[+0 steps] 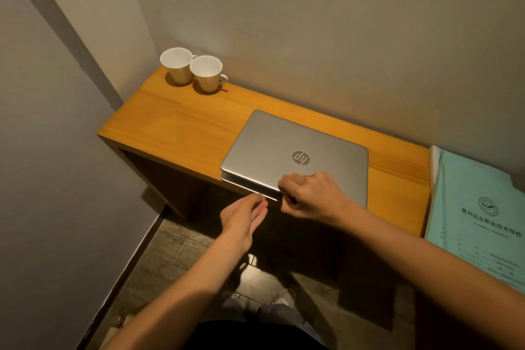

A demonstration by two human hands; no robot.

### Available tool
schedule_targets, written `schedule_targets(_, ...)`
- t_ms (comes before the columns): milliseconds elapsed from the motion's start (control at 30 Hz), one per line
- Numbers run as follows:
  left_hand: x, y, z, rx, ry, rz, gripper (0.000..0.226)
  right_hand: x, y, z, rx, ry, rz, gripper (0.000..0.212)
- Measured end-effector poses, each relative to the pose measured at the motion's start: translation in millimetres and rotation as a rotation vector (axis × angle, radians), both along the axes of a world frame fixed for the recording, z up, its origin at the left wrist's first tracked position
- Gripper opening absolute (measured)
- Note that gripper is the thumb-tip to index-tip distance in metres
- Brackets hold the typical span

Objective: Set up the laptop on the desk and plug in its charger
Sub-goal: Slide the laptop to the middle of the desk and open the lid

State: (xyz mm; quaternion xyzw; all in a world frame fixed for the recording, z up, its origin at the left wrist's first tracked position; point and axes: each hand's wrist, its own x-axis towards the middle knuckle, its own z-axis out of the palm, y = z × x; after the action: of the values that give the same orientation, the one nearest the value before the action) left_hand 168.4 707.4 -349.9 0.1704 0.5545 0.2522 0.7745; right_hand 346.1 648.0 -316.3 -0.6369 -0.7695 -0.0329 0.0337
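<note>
Head camera looks down on a wooden desk (184, 128) set into a corner, its far edge against the wall. Lying on the right half of it is the silver laptop (289, 148), its near edge overhanging the desk's front edge a little; the lid is lifted just a crack from the base along that front edge, logo facing up. At the right end of the desk sits a stack of pale green papers (477, 207), well apart from the laptop. Two white cups (196, 69) stand upright and side by side at the far left corner, touching or nearly so. My right hand (312, 196) lies over the laptop's near edge, fingers curled around the front of the lid and gripping it. My left hand (244, 216) is just beside it, palm turned up, fingers loosely extended and close together, holding nothing; my fingertips (260, 197) touch the front lip of the base
</note>
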Motion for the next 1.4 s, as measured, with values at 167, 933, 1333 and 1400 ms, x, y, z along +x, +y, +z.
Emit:
schedule_targets(167,-0.1,6.2,-6.2,0.387,0.336,-0.192,0.011,0.0,-3.6,-0.6,0.075,-0.002,0.04,0.029)
schedule_targets(933,-29.2,6.0,-38.0,1.942,0.908,-1.056,0.055,2.7,-7.0,4.0,0.189,0.019,0.121,0.025)
schedule_targets(1333,-29.7,13.5,-35.6,1.976,0.92,-1.148,0.059,41.3,14.7,77.4,0.445,-0.02,-0.017,0.017)
schedule_targets(1400,-29.4,16.2,-32.4,1.992,0.937,-1.2,0.06,49.8,19.6,88.4,0.47,-0.039,-0.035,0.018)
